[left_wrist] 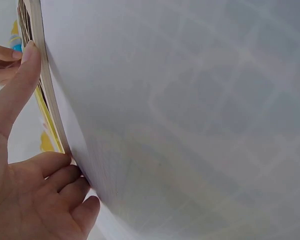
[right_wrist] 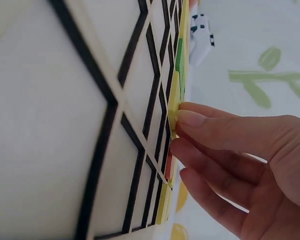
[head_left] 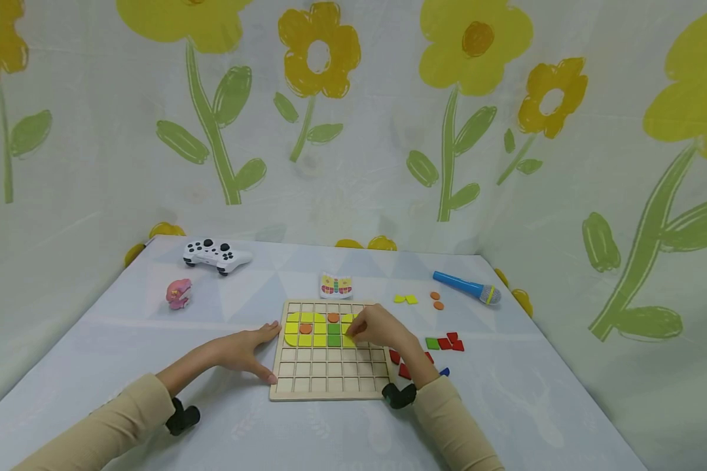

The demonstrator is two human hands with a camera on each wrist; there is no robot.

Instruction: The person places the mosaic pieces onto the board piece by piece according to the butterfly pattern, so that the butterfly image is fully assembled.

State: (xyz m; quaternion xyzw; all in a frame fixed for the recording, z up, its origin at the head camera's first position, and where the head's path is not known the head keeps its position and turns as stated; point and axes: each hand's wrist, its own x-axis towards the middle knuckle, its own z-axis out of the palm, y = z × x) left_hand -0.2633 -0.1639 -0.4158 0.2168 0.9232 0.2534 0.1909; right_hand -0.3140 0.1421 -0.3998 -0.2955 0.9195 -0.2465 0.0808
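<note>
Left hand (head_left: 244,351) spread, bracing board (head_left: 330,396) at frame's lower centre; right hand (head_left: 381,328) pinching yellow tile (head_left: 349,341), best lowered flat.

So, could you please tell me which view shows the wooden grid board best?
The head view: the wooden grid board appears almost whole there, partly covered by the right hand. The left wrist view shows mainly its edge; the right wrist view, its cells close up at a slant.
</note>
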